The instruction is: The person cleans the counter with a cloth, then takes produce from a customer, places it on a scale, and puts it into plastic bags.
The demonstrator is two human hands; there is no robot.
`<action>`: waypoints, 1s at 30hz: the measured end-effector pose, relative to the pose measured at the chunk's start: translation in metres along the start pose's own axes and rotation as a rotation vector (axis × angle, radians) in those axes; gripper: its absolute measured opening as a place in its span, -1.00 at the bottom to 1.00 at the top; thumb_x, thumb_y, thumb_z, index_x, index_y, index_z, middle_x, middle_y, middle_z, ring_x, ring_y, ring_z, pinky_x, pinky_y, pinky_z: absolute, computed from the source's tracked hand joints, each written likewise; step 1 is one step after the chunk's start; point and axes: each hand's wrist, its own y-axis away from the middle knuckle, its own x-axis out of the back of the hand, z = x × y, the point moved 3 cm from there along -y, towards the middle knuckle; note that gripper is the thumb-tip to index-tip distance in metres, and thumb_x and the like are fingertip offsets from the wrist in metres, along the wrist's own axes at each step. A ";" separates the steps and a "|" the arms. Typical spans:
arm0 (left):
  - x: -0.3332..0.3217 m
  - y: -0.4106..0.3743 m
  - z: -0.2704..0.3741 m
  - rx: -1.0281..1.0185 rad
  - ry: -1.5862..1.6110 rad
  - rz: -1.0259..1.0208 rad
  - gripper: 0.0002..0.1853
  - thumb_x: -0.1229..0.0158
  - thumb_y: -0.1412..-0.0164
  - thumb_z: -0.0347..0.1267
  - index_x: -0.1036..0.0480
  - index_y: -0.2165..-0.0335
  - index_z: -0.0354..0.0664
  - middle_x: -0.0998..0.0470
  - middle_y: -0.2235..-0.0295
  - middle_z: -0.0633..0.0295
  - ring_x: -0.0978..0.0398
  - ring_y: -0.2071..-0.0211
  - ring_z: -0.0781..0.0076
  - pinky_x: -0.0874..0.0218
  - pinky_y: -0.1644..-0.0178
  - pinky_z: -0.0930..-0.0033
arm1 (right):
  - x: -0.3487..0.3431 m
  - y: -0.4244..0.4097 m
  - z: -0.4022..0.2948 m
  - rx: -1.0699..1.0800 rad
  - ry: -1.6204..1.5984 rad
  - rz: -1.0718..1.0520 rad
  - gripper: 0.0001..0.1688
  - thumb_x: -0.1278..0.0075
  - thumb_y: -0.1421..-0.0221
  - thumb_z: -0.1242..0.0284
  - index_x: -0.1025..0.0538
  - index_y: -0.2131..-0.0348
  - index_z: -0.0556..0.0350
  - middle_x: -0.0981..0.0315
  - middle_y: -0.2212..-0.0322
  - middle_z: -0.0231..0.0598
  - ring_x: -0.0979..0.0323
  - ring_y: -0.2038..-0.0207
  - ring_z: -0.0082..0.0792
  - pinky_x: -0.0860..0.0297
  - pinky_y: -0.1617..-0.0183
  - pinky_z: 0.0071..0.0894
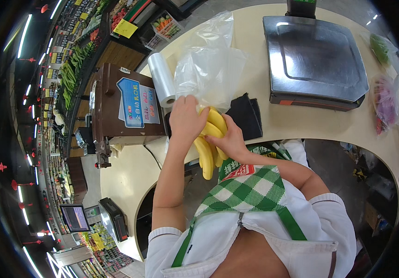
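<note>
A bunch of yellow bananas [204,153] hangs over the counter's inner edge, close to my apron. My right hand [232,139] grips its upper part, thumb across the fruit. My left hand [188,120] is at the top of the bunch, beside the mouth of a clear plastic bag [208,73]; its fingertips are partly hidden, so whether they hold bag film or fruit does not show. The bag lies on the cream counter [249,45]. Just left of it is a roll of clear bags [161,78]. A folded black cloth [245,116] lies right of the bananas.
A weighing scale [317,59] with a metal plate stands at right, with bagged produce [385,100] beyond it. The brown bag-sealing machine [130,100] is at left. A second scale [114,219] stands at lower left. Vegetable shelves [72,76] line the far left.
</note>
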 end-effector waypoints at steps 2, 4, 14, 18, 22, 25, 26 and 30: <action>0.010 0.014 -0.010 0.114 -0.005 -0.185 -0.70 -0.21 -0.05 -0.27 -0.38 0.32 -0.26 -0.45 0.33 0.03 -0.42 0.23 0.00 -0.26 0.16 0.10 | -0.005 0.004 0.006 0.014 0.058 0.015 -0.16 -0.33 0.22 0.32 -0.30 0.00 0.31 -0.43 0.14 0.05 -0.45 0.06 -0.07 -0.36 -0.02 -0.24; 0.012 0.030 -0.019 0.128 0.014 -0.148 -0.68 -0.18 -0.07 -0.28 -0.38 0.27 -0.29 -0.44 0.29 -0.01 -0.40 0.20 -0.02 -0.24 0.10 0.10 | -0.009 0.007 0.007 0.006 0.088 0.011 -0.14 -0.34 0.22 0.32 -0.29 -0.02 0.32 -0.42 0.12 0.07 -0.43 0.03 -0.06 -0.34 -0.04 -0.23; -0.111 0.127 -0.070 0.797 1.539 0.350 -0.26 0.49 -0.37 0.12 -0.12 -0.20 -0.25 -0.26 -0.15 0.08 -0.26 -0.14 0.20 -0.06 -0.22 0.22 | -0.026 0.008 0.012 0.005 0.127 -0.064 0.00 -0.34 0.20 0.27 -0.20 -0.10 0.43 -0.33 0.03 0.17 -0.34 -0.05 0.01 -0.27 -0.13 -0.20; -0.134 0.144 -0.078 0.876 1.813 0.123 -0.33 0.41 -0.39 0.08 -0.08 -0.22 -0.16 -0.26 -0.15 0.09 -0.28 -0.14 0.18 -0.11 -0.22 0.21 | -0.032 0.007 0.006 0.085 0.204 -0.064 -0.08 -0.34 0.17 0.31 -0.24 -0.08 0.36 -0.39 0.08 0.06 -0.40 0.02 -0.12 -0.32 -0.07 -0.27; -0.176 0.163 -0.109 0.513 1.238 0.214 -0.49 0.26 -0.39 -0.17 -0.15 -0.18 -0.21 -0.32 -0.09 0.00 -0.33 -0.09 0.19 -0.17 -0.18 0.15 | -0.031 0.005 -0.006 0.057 0.164 -0.093 -0.13 -0.34 0.16 0.33 -0.27 -0.06 0.30 -0.43 0.11 -0.01 -0.44 0.06 -0.20 -0.35 -0.04 -0.31; -0.183 0.141 -0.110 0.776 1.694 0.233 -0.47 0.26 -0.37 -0.12 -0.20 -0.15 -0.22 -0.37 -0.03 -0.01 -0.38 -0.05 0.11 -0.22 -0.15 0.12 | -0.036 0.003 -0.002 0.114 0.210 -0.089 -0.14 -0.34 0.17 0.33 -0.28 -0.05 0.29 -0.44 0.13 -0.01 -0.45 0.07 -0.21 -0.35 -0.03 -0.30; -0.181 0.129 -0.111 0.837 1.884 0.230 -0.46 0.27 -0.37 -0.10 -0.20 -0.16 -0.20 -0.36 -0.05 -0.01 -0.37 -0.05 0.09 -0.22 -0.15 0.10 | -0.038 0.003 -0.002 0.126 0.223 -0.102 -0.15 -0.34 0.17 0.33 -0.28 -0.05 0.30 -0.43 0.13 0.00 -0.44 0.07 -0.20 -0.35 -0.03 -0.30; -0.162 0.103 -0.106 1.012 2.501 0.202 -0.45 0.29 -0.37 -0.07 -0.18 -0.17 -0.14 -0.34 -0.08 0.00 -0.36 -0.07 0.05 -0.24 -0.15 0.05 | -0.053 0.020 -0.011 0.208 0.322 -0.207 -0.17 -0.33 0.16 0.33 -0.28 -0.02 0.35 -0.40 0.12 0.05 -0.43 0.08 -0.15 -0.35 -0.01 -0.29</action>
